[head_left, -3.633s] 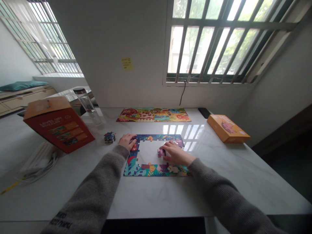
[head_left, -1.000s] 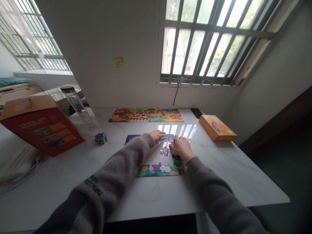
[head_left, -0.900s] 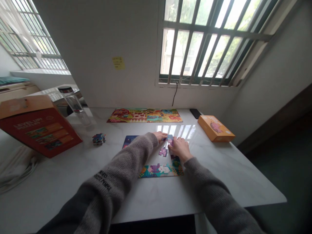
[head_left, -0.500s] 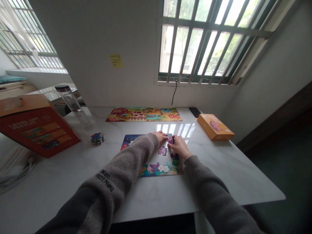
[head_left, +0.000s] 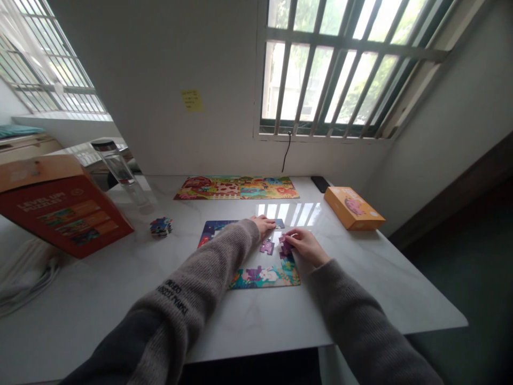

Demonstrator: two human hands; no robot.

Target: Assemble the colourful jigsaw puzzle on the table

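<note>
A partly assembled jigsaw puzzle point(head_left: 264, 278) lies on the white table before me, its middle partly bare. My left hand point(head_left: 264, 225) rests flat on its top edge, fingers stretched out near the blue corner. My right hand point(head_left: 305, 245) pinches a purple puzzle piece point(head_left: 284, 244) at the puzzle's right side. Just left of that piece, a loose purple piece point(head_left: 266, 246) with a face-like print lies inside the frame. The left sleeve covers much of the puzzle's left part.
A stack of puzzle pieces point(head_left: 161, 227) stands left. Two finished puzzles point(head_left: 236, 188) lie by the wall. An orange box point(head_left: 352, 208) and a black phone point(head_left: 319, 184) are at right. A large red box point(head_left: 64, 214) and a glass bottle point(head_left: 116, 163) stand left.
My right hand has moved right and slightly toward me, shifting the purple piece from the top right corner down along the right side. My left hand has stayed nearly still.
</note>
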